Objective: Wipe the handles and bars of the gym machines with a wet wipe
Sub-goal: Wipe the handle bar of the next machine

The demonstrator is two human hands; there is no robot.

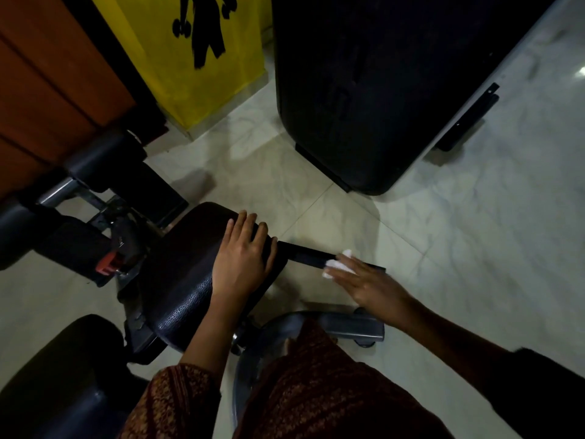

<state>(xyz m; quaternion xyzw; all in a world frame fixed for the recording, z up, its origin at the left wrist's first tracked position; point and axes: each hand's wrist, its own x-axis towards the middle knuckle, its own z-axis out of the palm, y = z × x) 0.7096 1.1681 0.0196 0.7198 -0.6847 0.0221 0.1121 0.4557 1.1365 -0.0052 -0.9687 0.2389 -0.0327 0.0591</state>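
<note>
Left hand (243,258) flat on the padded seat (183,264), right hand (364,285) pressing the wet wipe (337,264) flat-fingered onto the black bar (304,253), I fear the unpinched wipe slips off.

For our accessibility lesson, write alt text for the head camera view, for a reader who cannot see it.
A person's right hand presses a white wipe on a black bar, while the left hand rests on the padded seat.

White wipe (337,264), black bar (304,255), yellow sign (190,58).
</note>
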